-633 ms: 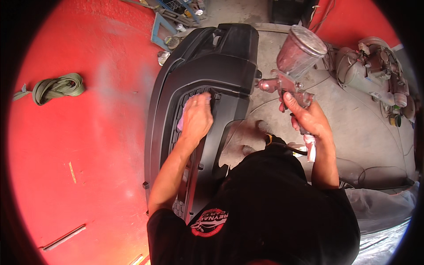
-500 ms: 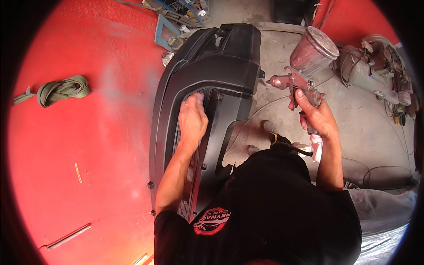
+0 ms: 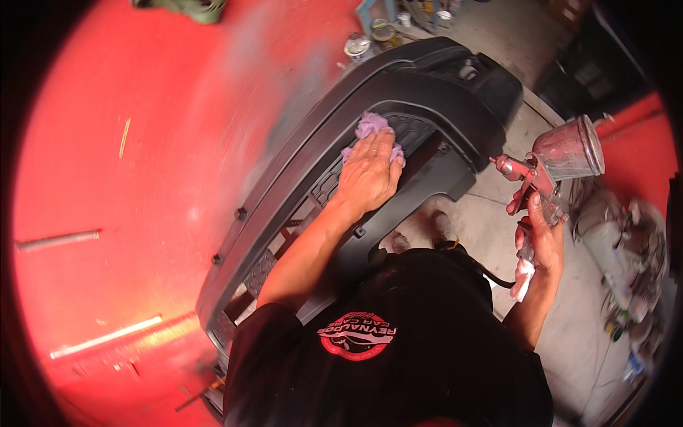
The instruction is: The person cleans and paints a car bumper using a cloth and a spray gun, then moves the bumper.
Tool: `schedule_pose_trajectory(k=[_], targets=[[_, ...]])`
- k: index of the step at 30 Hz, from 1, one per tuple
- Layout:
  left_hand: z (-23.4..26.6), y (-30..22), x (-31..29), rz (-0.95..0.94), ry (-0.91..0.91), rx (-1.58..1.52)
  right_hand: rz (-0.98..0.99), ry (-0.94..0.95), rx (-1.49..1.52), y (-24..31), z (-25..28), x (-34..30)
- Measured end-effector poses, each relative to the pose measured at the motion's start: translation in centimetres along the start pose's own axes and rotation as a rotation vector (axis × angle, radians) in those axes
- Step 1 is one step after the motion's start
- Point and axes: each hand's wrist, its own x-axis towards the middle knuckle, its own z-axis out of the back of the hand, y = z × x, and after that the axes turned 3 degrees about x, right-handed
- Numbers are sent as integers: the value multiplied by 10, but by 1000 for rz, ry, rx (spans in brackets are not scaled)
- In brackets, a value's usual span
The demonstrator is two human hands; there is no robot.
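A black car bumper [image 3: 434, 89] with a honeycomb grille stretches diagonally in front of me. On its grille my left hand [image 3: 370, 171] presses a crumpled purple cloth [image 3: 373, 124], which sticks out past the fingertips and beside the thumb. Off to the right, my right hand [image 3: 544, 238] grips a spray gun [image 3: 537, 181] by its handle, held apart from the bumper. The gun's round paint cup [image 3: 569, 151] is tilted, and its nozzle points toward the bumper. White wrapping [image 3: 523, 279] hangs at the base of the handle.
A red wall [image 3: 163, 178] rises along the left. Jars and cans [image 3: 358, 46] stand beyond the bumper's far end. A dusty air compressor [image 3: 615, 235] sits on the concrete floor [image 3: 480, 220] at right. A dark hose [image 3: 491, 274] runs near my waist.
My view has turned, so the bumper now slants to the right. My left hand has flattened onto the grille and the purple cloth shows clearly. The spray gun stays in my right hand.
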Motion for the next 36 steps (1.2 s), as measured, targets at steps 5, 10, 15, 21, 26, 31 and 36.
schedule_pose_trajectory(k=[5, 10, 15, 21, 26, 31, 36], targets=[[36, 9, -65, 236, -25, 172, 13, 190, -235, 25, -52, 30], [66, 30, -135, 381, 76, 207, 23, 327, -575, 37, -115, 79], [76, 45, -176, 571, -54, -16, -12, 488, -684, 28, -138, 84], [70, 35, -171, 776, -200, -427, 4, 794, -831, 31, -189, 48], [51, 34, -139, 529, -115, -341, -14, 985, -845, 17, -209, 41], [60, 41, -155, 354, -71, -123, 1, 892, -749, 17, -204, 42], [66, 70, -240, 603, -134, -36, -33, 810, -653, 13, -199, 33]])
